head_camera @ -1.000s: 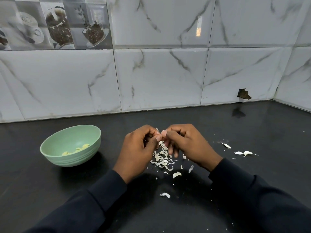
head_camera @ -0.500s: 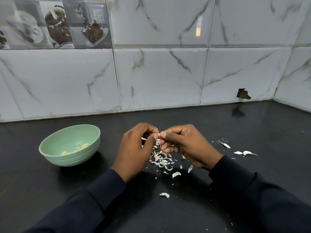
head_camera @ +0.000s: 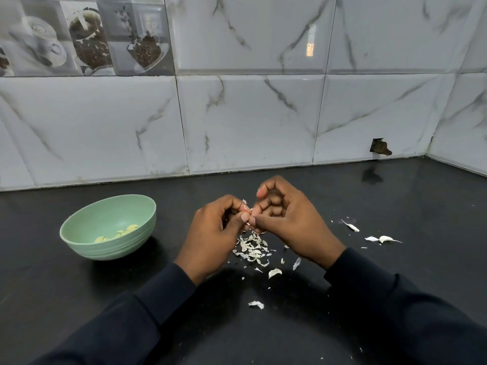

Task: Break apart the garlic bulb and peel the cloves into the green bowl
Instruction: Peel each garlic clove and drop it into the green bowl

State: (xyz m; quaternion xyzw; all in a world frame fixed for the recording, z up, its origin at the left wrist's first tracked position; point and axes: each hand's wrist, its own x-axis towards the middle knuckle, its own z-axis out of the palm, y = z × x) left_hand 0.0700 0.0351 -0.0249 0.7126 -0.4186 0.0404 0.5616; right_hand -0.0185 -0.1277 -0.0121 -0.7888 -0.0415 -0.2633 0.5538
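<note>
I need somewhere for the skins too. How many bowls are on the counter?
1: the green bowl, on the black counter left of the left hand, holding a few peeled cloves. Nothing in view could hide another.

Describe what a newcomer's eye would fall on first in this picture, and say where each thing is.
First, the two hands meeting mid-counter: the left hand and right hand pinch a garlic clove between their fingertips, above a heap of white peel scraps on the black counter. Next, the green bowl to the left, with a few peeled cloves inside.
</note>
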